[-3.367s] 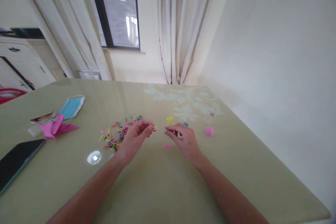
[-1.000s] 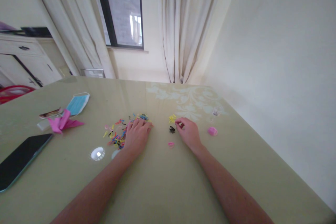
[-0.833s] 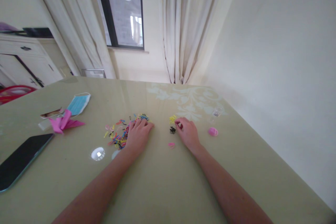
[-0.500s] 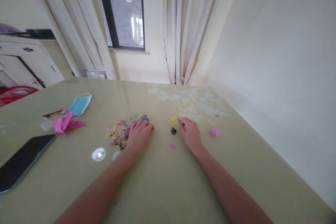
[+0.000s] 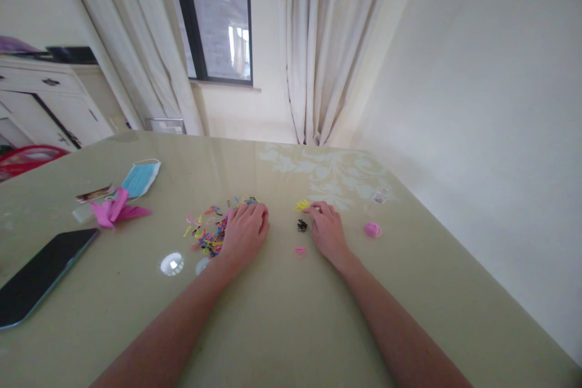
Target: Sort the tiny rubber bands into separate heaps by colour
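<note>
My left hand lies palm down on the right side of a pile of small loop-like pieces in mixed colours. Its fingers are bent and drawn together, thumb against the index side; whatever is under them is hidden. At the edge of a small yellow heap are the fingertips of my right hand, pinched close together. Anything between them is too small to make out. Just below the yellow heap sits a little black heap of similar pieces. Nearer to me lies a pink piece or two.
Left on the glossy table are a phone, a pink folded-paper shape and a blue face mask. A round pink object and a small clear item lie to the right, near the wall.
My left thumb has drawn in against the fingers. The right fingertips have shifted slightly left, onto the yellow heap. The view has tilted slightly.
</note>
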### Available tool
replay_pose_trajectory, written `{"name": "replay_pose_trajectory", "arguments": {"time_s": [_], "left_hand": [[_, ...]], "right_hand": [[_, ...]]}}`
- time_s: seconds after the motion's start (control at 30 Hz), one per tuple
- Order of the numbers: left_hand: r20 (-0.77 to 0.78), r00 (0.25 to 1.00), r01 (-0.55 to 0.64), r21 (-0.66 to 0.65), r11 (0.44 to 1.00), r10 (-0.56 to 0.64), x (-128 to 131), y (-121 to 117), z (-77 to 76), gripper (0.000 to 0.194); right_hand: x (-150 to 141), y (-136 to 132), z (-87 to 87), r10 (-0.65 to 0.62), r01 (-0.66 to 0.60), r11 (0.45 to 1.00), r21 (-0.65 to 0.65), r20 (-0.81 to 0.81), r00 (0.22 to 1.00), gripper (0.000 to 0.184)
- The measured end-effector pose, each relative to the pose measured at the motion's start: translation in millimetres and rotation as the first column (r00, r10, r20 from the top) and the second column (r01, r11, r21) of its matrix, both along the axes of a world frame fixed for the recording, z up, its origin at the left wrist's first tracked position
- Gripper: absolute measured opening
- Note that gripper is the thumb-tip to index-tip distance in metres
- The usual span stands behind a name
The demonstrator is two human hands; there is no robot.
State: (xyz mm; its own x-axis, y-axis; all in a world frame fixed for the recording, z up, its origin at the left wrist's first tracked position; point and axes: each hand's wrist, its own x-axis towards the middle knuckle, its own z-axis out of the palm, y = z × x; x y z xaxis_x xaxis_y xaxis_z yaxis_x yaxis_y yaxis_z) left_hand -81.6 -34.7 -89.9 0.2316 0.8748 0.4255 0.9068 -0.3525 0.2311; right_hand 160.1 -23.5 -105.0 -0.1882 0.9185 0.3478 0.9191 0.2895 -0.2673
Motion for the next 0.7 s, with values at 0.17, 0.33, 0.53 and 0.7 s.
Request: {"name": "replay_pose_trajectory", "arguments": {"time_s": [0.17, 0.33, 0.53, 0.7], "left_hand": [[0.381, 0.923, 0.079, -0.053, 0.995, -0.053, -0.3, 4.9, 2.2, 0.017], [0.691, 0.721, 0.189, -0.143, 0.971, -0.039, -2.3, 8.2, 3.7, 0.021], [0.855, 0.516, 0.318, -0.128, 0.939, -0.058, -0.8, -0.1, 10.6, 0.028], [0.889, 0.433, 0.369, -0.024, 0.929, -0.149, 9.1, -21.4, 24.9, 0.02]], "right_hand": [[-0.5, -0.7, 0.6, -0.006, 0.008, 0.999, -0.042, 0.036, 0.999, 0.058], [-0.9, -2.4, 5.3, -0.045, 0.043, 0.998, 0.035, 0.044, 0.998, 0.058], [-12.7, -19.2, 25.2, 0.066, -0.023, 0.979, 0.203, -0.208, 0.976, 0.032], [-22.3, -44.5, 45.6, 0.317, -0.256, 0.948, 0.188, -0.51, 0.8, 0.02]]}}
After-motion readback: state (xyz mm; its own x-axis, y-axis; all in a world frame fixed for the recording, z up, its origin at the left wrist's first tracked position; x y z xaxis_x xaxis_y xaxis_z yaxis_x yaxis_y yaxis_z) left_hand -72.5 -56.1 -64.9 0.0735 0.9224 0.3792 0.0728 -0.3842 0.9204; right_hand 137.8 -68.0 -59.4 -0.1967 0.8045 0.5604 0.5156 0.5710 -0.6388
